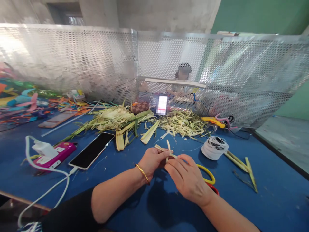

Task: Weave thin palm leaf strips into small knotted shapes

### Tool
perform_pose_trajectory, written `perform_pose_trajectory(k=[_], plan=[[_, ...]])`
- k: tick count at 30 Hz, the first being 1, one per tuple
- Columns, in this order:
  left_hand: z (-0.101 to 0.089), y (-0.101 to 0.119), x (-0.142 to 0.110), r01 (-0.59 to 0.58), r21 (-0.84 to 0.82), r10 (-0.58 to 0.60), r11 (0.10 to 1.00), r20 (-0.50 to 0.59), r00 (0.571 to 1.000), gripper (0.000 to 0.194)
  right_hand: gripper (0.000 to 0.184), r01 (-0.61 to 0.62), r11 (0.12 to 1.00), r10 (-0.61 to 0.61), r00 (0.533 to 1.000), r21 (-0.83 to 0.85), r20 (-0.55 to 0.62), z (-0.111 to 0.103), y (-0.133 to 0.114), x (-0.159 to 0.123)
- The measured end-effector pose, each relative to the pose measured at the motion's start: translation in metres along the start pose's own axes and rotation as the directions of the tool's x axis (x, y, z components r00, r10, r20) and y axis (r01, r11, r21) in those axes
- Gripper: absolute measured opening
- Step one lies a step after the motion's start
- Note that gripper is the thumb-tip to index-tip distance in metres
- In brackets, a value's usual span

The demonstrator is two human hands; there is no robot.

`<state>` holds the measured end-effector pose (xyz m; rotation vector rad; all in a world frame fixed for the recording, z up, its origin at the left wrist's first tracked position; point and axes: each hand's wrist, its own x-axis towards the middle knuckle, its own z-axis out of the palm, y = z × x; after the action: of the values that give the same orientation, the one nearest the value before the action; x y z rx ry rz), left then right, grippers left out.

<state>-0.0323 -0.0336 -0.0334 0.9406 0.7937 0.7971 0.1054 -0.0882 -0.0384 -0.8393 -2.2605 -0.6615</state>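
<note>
1. Left hand (152, 161): thumb and fingers pinch a small crossing of pale strips (168, 146). We read that grip as an anchor, so the crossing doesn't slip.
2. Right hand (187, 175): fingers curl in on the near side of the same strips, grasping them; its thumb is mostly hidden. Two hands close together probably because the piece is small and springy.
3. We have the strips just above the counter (277, 199), in front of the body, loose ends poking up. Lifted likely so both hands can get round them.
4. Husk pile (108, 117) and shredded pile (185, 124) sit beyond the hands, toward the mesh partition (101, 58). Within reach, we guess, but leaving working room.
5. White coil (213, 153) stands right of the hands. Yellow and red handle loops (212, 176) (scissors, by the look; blades not visible) stick out from behind the right hand. Handy spot for both.
6. Phone (93, 151) lies off to the left, cabled toward the adapter (44, 149) on the magenta power strip (65, 151). Presumably parked there to charge, and we see the cable apart from the strips.
</note>
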Motion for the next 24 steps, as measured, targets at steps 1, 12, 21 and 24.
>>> perform_pose_trajectory(k=[1,12,21,24], plan=[[0.000,0.001,0.000,-0.015,-0.002,0.015,1.000,-0.013,1.000,0.037,0.022,-0.066,0.997,0.067,0.997,0.044,-0.025,0.000,0.002,-0.001],[0.000,0.006,-0.002,-0.017,0.139,0.028,0.990,-0.077,0.997,0.037,0.023,-0.691,0.698,0.634,0.719,0.190,0.286,0.005,0.014,-0.005],[0.000,0.007,-0.002,0.007,0.178,0.002,0.984,-0.050,0.999,0.031,0.033,-0.816,0.267,0.755,0.508,0.513,0.414,-0.001,0.021,0.000],[-0.001,0.006,-0.004,0.045,0.238,-0.055,0.970,0.036,0.998,0.038,0.035,-0.805,0.054,0.750,0.424,0.591,0.508,0.001,0.025,0.003]])
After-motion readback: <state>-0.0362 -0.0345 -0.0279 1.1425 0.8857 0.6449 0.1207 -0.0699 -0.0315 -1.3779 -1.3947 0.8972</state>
